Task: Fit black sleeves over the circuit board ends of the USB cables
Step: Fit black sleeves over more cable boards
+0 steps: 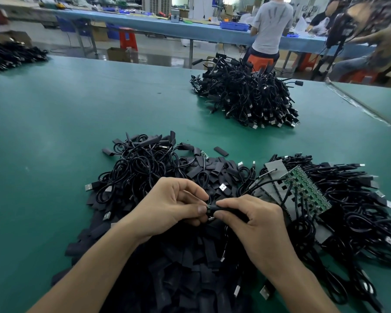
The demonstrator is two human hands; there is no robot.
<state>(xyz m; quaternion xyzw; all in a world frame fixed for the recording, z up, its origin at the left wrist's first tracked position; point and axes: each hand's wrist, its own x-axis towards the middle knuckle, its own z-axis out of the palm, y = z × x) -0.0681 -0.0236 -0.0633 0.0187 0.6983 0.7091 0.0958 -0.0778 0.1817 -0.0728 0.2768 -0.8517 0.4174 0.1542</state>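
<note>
Over the heap of loose sleeves on the green worktop, the right hand pinches a black sleeve. Its long axis runs left–right, mouth toward the left hand, whose grip pinches the cable end. Fingertips hide the circuit board — how deep it sits, I cannot tell.

No legible text, labels, brands or numbers anywhere; distant print too blurred to read.

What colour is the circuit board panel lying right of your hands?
The circuit board panel is green, seen best in the head view.
</note>
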